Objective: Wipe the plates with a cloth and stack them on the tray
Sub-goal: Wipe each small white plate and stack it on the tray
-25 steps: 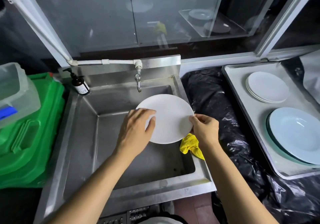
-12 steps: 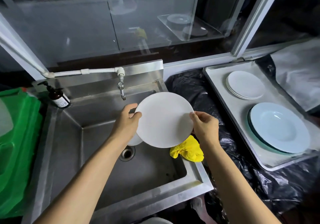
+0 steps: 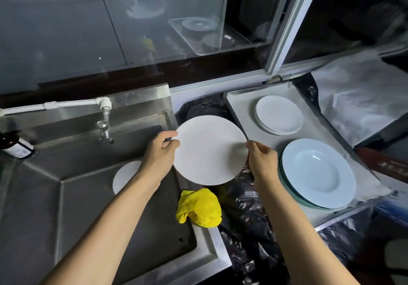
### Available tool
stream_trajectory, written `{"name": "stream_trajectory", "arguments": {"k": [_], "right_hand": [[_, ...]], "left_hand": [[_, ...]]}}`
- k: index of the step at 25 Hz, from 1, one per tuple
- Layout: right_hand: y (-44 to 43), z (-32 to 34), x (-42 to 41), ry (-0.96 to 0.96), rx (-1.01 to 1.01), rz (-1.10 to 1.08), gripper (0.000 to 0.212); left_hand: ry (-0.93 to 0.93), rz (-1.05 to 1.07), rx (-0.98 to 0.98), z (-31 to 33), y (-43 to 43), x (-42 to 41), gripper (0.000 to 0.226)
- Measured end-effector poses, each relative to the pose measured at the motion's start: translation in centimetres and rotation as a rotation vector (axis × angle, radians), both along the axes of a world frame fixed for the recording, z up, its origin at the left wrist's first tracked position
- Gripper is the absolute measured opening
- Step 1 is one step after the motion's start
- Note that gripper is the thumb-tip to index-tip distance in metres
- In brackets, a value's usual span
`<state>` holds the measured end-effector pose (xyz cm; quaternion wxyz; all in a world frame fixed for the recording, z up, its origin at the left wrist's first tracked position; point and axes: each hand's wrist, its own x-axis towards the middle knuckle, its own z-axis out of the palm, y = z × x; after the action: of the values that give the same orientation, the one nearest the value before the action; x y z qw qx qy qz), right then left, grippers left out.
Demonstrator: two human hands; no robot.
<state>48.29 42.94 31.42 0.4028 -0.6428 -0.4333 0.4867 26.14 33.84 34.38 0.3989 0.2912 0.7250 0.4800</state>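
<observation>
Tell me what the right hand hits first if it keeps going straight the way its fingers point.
The right hand points up-left, pinching the white plate, so the plate lies first in its path. Beyond it is the left hand on the opposite rim.

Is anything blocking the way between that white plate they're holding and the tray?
Nothing visible does. The white plate, held by both hands, already hangs at the tray edge, and the small white stack has nothing on top.
</observation>
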Motion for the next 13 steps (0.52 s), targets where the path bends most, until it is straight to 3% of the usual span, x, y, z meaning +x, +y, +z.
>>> {"name": "stream_trajectory", "arguments": {"k": [5,13], "right_hand": [[6.0,-1.2,4.9,-0.032,0.021,-0.012,0.04],[15.3,-4.0,12.2,-0.039,-0.012,-0.107,0.024]], "left_hand": [[-0.018,-0.009,-0.042,-1.3,6.1,4.9,0.031],[-0.002,-0.064,-0.072,-2.9,15.9,12.4,0.029]]}}
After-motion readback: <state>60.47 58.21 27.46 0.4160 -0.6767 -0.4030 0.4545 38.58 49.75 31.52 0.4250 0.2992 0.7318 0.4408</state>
